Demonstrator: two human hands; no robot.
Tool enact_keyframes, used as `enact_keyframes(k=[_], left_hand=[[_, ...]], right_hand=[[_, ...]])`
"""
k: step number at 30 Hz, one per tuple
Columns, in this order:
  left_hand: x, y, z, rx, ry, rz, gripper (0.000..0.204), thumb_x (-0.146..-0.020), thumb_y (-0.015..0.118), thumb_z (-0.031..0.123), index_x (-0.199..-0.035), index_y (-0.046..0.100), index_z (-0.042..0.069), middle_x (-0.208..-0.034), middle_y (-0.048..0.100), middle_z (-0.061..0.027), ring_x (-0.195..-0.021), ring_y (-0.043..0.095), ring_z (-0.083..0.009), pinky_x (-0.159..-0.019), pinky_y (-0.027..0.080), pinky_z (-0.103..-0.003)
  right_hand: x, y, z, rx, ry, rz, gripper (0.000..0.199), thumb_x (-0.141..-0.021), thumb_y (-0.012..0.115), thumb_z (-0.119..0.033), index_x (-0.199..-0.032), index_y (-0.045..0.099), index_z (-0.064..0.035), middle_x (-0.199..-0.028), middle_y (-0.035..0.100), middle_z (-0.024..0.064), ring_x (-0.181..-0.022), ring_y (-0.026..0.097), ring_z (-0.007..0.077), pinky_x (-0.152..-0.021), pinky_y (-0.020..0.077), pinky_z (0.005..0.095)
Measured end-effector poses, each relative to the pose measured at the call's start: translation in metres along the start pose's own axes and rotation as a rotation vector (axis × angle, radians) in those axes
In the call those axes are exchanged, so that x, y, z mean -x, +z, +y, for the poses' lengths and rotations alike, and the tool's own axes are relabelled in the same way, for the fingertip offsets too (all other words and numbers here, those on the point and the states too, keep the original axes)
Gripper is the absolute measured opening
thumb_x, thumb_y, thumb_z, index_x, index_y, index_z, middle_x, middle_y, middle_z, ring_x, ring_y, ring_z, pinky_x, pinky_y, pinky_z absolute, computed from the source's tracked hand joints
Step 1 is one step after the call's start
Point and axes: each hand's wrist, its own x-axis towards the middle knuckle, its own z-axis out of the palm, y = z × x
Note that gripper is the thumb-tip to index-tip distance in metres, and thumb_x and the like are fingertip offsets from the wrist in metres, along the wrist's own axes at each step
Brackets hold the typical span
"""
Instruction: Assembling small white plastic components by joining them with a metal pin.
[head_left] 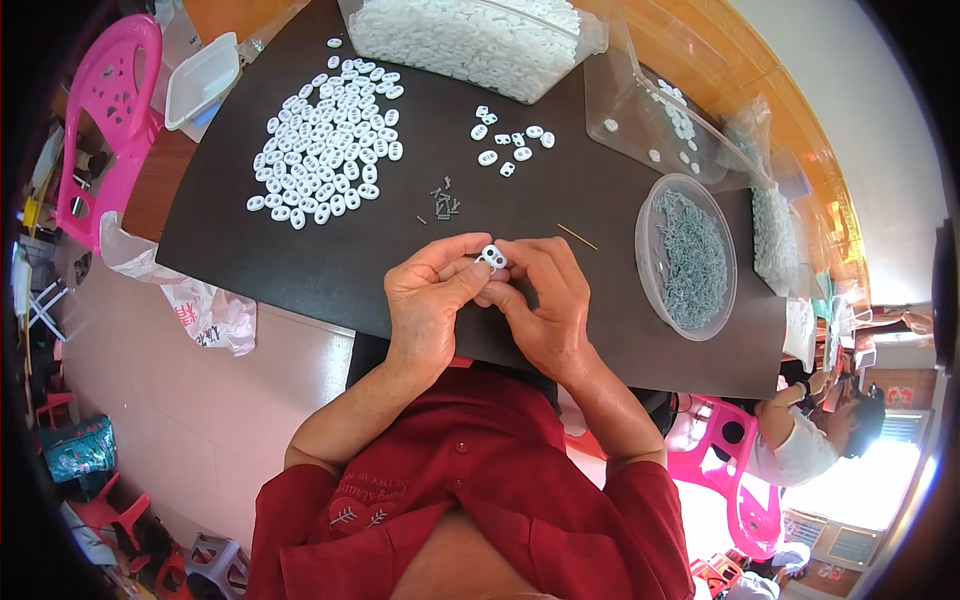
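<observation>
Over the near edge of the dark table, both hands meet around a small white oval plastic piece with two dark holes (pixel 494 257). My left hand (pixel 432 295) pinches it from the left, thumb in front. From the other side, the fingertips of my right hand (pixel 545 300) close on it. Fingers cover part of the piece, and whether a second part sits with it I cannot tell. Just beyond the hands lies a small heap of grey metal pins (pixel 445 203). Farther off is a loose group of white pieces (pixel 521 153); a large pile of white ovals (pixel 325 150) spreads at the left.
A round clear tub of screws (pixel 695 262) stands at the right, with a thin wooden stick (pixel 577 236) left of it. At the back are a clear bin of white parts (pixel 465 45) and a tilted clear box (pixel 640 125). Another person (pixel 800 435) sits at far right.
</observation>
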Motion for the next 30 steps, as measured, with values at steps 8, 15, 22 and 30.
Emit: enact_keyframes(k=[8,15,22,30], left_hand=[[0.006,0.004,0.002,-0.014,0.018,-0.043,0.023,-0.085,0.056,-0.004,-0.107,0.059,-0.009,-0.083,0.066,-0.0119,-0.074,0.063,-0.0145,-0.071,0.05,-0.025],[0.005,-0.002,-0.002,-0.008,0.044,-0.099,0.023,-0.086,0.056,-0.003,-0.108,0.06,-0.008,-0.088,0.065,-0.0078,-0.071,0.057,-0.0091,-0.066,0.047,-0.021],[0.005,-0.001,-0.004,-0.01,0.109,-0.106,0.024,-0.086,0.06,0.001,-0.11,0.061,-0.005,-0.087,0.063,-0.0057,-0.071,0.055,-0.0084,-0.065,0.047,-0.02],[0.008,-0.009,-0.008,-0.08,0.143,-0.161,0.026,-0.089,0.055,-0.001,-0.115,0.058,-0.005,-0.098,0.061,-0.0061,-0.09,0.057,-0.0094,-0.08,0.049,-0.022]], right_hand=[[0.003,-0.002,-0.003,-0.039,0.013,0.053,0.034,-0.064,0.07,0.003,-0.096,0.062,-0.0009,-0.087,0.06,0.0091,-0.073,0.056,0.0215,-0.061,0.0479,0.0311],[0.006,-0.003,-0.002,-0.101,0.069,0.071,0.03,-0.067,0.07,0.003,-0.095,0.064,-0.0006,-0.086,0.06,0.0096,-0.072,0.056,0.0196,-0.061,0.0478,0.0297],[0.006,-0.002,-0.002,-0.137,0.095,0.048,0.029,-0.07,0.07,0.002,-0.098,0.065,-0.0005,-0.087,0.06,0.0092,-0.072,0.056,0.018,-0.061,0.0476,0.0289],[0.007,-0.002,-0.007,-0.144,0.11,0.059,0.03,-0.07,0.069,0.003,-0.1,0.064,-0.0002,-0.087,0.061,0.0089,-0.072,0.055,0.018,-0.061,0.047,0.0285]])
